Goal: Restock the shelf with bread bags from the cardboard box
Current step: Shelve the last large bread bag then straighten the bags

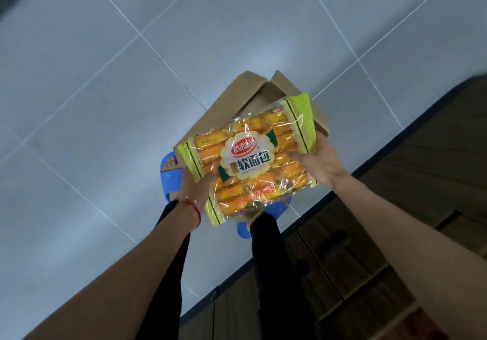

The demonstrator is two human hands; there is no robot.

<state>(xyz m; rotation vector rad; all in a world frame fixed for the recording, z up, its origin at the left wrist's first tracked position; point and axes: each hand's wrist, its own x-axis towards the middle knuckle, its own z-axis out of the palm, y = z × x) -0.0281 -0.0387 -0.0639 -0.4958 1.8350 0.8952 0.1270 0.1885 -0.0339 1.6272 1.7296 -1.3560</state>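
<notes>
Fingers of left hand (193,189) and right hand (320,162) curled round opposite short ends of bread bag (247,160), thumbs on top, label facing up, lifted clear. Beneath: grey tiled floor (105,76); dark wooden cabinet (421,181) at right; open cardboard box (237,97) on floor, directly under bag. Blue slippers (171,179) near box. Red string (197,212) round left wrist.

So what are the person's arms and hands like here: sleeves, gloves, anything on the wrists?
The left forearm and right forearm are bare, no sleeves in view; neither the left hand nor the right hand is gloved. A thin red string bracelet with small pale beads circles the left wrist. The right wrist wears nothing; no rings show.
</notes>
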